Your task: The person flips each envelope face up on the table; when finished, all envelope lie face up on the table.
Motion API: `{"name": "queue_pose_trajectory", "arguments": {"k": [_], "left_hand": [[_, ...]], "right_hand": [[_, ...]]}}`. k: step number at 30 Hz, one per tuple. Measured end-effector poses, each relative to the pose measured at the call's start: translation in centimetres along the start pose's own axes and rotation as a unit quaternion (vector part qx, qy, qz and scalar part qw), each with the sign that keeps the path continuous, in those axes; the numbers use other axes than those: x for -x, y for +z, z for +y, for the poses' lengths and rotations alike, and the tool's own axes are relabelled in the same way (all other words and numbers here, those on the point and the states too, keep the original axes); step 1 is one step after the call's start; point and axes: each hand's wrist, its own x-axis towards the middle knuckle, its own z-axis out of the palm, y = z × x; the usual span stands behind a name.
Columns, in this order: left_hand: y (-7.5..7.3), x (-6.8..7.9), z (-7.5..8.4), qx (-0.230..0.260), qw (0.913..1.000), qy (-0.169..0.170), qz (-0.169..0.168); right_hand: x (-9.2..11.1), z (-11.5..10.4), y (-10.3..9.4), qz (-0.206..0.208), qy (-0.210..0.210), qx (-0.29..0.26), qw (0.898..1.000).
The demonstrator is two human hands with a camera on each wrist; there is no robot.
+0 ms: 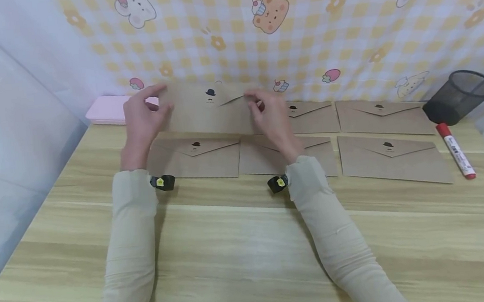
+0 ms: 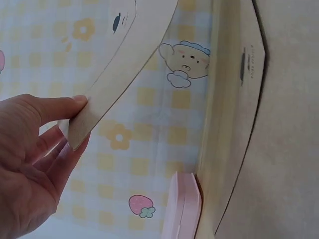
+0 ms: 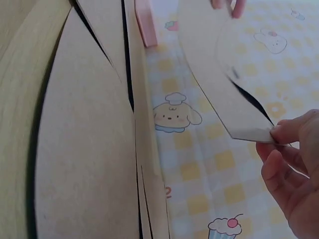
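A brown kraft envelope (image 1: 203,111) with a small black hat print is held up off the table between both hands. My left hand (image 1: 144,114) pinches its left edge between thumb and fingers; in the left wrist view the thumb lies over the envelope's corner (image 2: 87,119). At the opposite edge my right hand (image 1: 271,116) pinches the side near the flap, and the right wrist view shows the envelope (image 3: 214,94) bowed, its flap standing slightly apart. Below it on the table lies another envelope (image 1: 199,162), and a further envelope (image 1: 269,158) is partly covered by the right forearm.
More envelopes lie in two rows, among them a back-row envelope (image 1: 388,120) and a front-row envelope (image 1: 393,160). A red-capped marker (image 1: 456,152) lies at the right beside a tilted black mesh pen holder (image 1: 460,96). A pink case (image 1: 107,110) sits at the back left, against the checked curtain (image 1: 232,50).
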Motion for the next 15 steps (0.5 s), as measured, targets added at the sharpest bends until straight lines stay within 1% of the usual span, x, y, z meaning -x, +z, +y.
{"name": "queue_pose_trajectory", "arguments": {"k": [2, 5, 8, 9, 10, 12, 13, 15], "left_hand": [[-0.1, 0.0, 0.1, 0.024, 0.9996, -0.011, 0.003], [-0.1, -0.1, 0.2, 0.061, 0.9981, -0.015, 0.001], [-0.2, -0.1, 0.4, 0.084, 0.9964, -0.012, 0.001], [-0.3, -0.1, 0.4, 0.094, 0.9953, -0.019, 0.001], [-0.3, -0.1, 0.4, 0.108, 0.9937, -0.027, 0.004], [-0.6, -0.2, 0.5, 0.134, 0.9897, -0.047, 0.013], [-0.8, -0.2, 0.5, 0.151, 0.9867, -0.057, 0.022], [-1.1, -0.3, 0.4, 0.180, 0.9794, -0.080, 0.043]], "right_hand": [[0.1, 0.1, 0.0, 0.007, 0.006, 0.002, 1.000], [0.1, 0.3, -0.1, 0.016, 0.009, 0.010, 1.000], [0.1, 0.3, -0.2, 0.013, 0.020, 0.008, 1.000], [0.1, 0.2, -0.2, 0.009, 0.028, 0.002, 1.000], [0.1, 0.2, -0.3, 0.005, 0.038, -0.011, 0.999], [0.1, 0.1, -0.4, -0.008, 0.067, -0.066, 0.996], [0.1, 0.0, -0.5, -0.012, 0.080, -0.102, 0.992], [0.0, -0.2, -0.5, -0.018, 0.103, -0.179, 0.978]]}}
